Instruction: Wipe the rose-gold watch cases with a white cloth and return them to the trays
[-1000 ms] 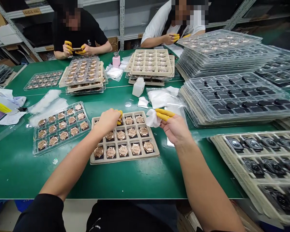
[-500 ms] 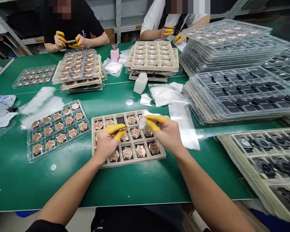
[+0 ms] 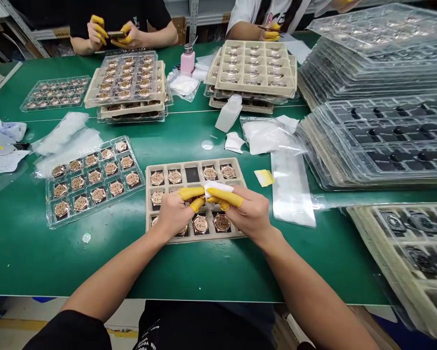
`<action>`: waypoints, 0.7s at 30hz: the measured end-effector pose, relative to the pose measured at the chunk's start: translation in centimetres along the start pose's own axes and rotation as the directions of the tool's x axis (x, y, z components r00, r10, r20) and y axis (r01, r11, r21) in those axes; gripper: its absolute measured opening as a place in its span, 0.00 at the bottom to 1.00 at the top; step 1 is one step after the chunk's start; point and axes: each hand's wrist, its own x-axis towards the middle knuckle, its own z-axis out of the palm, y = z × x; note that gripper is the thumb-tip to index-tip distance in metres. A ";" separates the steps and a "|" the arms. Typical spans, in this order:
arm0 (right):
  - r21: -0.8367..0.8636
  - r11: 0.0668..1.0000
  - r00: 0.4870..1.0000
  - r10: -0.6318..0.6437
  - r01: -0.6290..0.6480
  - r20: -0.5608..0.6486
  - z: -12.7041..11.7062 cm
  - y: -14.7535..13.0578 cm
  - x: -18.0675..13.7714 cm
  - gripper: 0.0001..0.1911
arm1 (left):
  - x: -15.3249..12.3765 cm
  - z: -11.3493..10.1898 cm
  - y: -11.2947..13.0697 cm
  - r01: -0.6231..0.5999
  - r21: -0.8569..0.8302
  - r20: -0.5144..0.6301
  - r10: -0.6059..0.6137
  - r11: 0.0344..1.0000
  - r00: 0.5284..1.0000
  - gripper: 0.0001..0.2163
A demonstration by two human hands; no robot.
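My left hand, with yellow finger cots, pinches a gold watch case, mostly hidden behind fingers and cloth. Yellow cots also cover fingertips of my right hand, which presses a folded white wipe against the watch case. Both hands meet above a beige tray of gold watch cases lying back side up. One compartment in its far row shows only a dark bottom. To the left lies a clear plastic tray with more gold watch cases.
Trays of gold parts are stacked at the back, near a pink pump bottle. A white bottle, wipes and a yellow-stained wipe lie ahead. Tall tray stacks stand right. Two co-workers sit opposite.
My right hand has brought the white wipe leftward to the watch case in my left hand. A yellow-stained wipe now shows right of the tray. The camera view has shifted.
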 end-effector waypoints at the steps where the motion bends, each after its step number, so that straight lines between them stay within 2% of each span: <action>1: -0.011 1.000 1.000 -0.008 0.008 -0.016 -0.3 0.1 -0.1 0.24 | 0.0 0.1 0.1 -0.006 -0.016 -0.005 0.006 1.000 1.000 0.12; 5: -0.039 0.999 0.998 0.014 -0.016 -0.056 -0.6 -0.2 -0.4 0.25 | 0.0 0.0 0.2 -0.131 0.026 -0.067 0.132 0.991 0.989 0.08; 7: -0.014 1.000 0.999 -0.019 0.018 -0.044 -0.2 -0.4 -0.6 0.25 | -0.2 0.0 0.3 -0.174 0.065 -0.070 0.178 0.983 0.981 0.08; 12: -0.053 0.991 0.992 -0.120 0.119 -0.021 0.7 0.0 -1.0 0.22 | -0.4 0.2 0.4 -0.130 0.067 -0.069 0.134 0.989 0.988 0.08; 14: -0.089 0.993 0.994 -0.087 0.082 -0.062 0.5 0.4 -1.1 0.22 | -0.4 0.4 0.4 -0.128 0.034 -0.101 0.131 0.991 0.986 0.09; 16: -0.102 0.995 0.996 0.001 -0.010 -0.092 0.3 0.7 -1.1 0.22 | -0.3 0.5 0.4 -0.129 0.018 -0.116 0.130 0.992 0.985 0.09; 19: -0.080 0.986 0.986 0.141 -0.149 -0.089 0.2 0.8 -1.0 0.18 | -0.2 0.4 0.5 -0.147 0.023 -0.144 0.149 0.989 0.978 0.09; 21: -0.069 0.983 0.983 0.164 -0.170 -0.083 0.4 0.7 -0.9 0.15 | -0.2 0.2 0.6 -0.181 0.032 -0.165 0.183 0.983 0.969 0.10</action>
